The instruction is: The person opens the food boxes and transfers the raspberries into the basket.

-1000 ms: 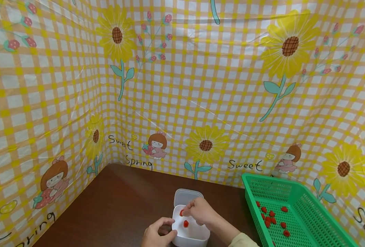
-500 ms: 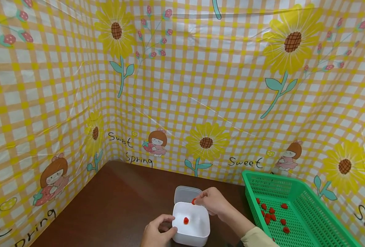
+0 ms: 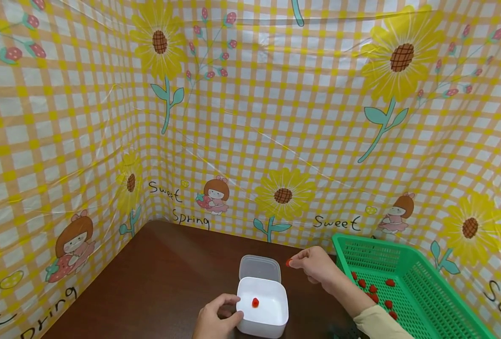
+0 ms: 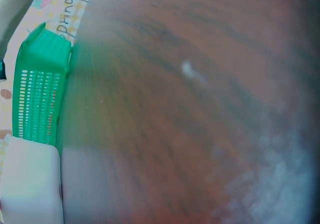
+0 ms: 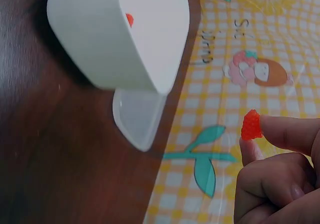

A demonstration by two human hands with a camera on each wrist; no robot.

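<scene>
A square white plastic container (image 3: 262, 325) sits on the brown table, with one raspberry (image 3: 255, 302) on its floor. My left hand (image 3: 218, 316) holds its left wall, index fingertip at the rim and thumb lower on the side. To the right of the container, my right hand (image 3: 316, 266) pinches another raspberry (image 5: 252, 125) between thumb and fingertip, well apart from the container in the right wrist view. Behind the container lies its translucent lid (image 3: 259, 268). The left wrist view shows the container's outer wall (image 4: 31, 179) but not the left hand's fingers.
A green perforated basket (image 3: 428, 268) stands at the right, with several raspberries (image 3: 373, 288) scattered in its left part. The right forearm passes over its near left edge. A checked sunflower cloth (image 3: 242, 117) hangs as walls behind and on both sides of the table.
My right hand has lifted a raspberry from inside the container and carried it right, past the lid. My left hand keeps its hold on the container, where one raspberry stays.
</scene>
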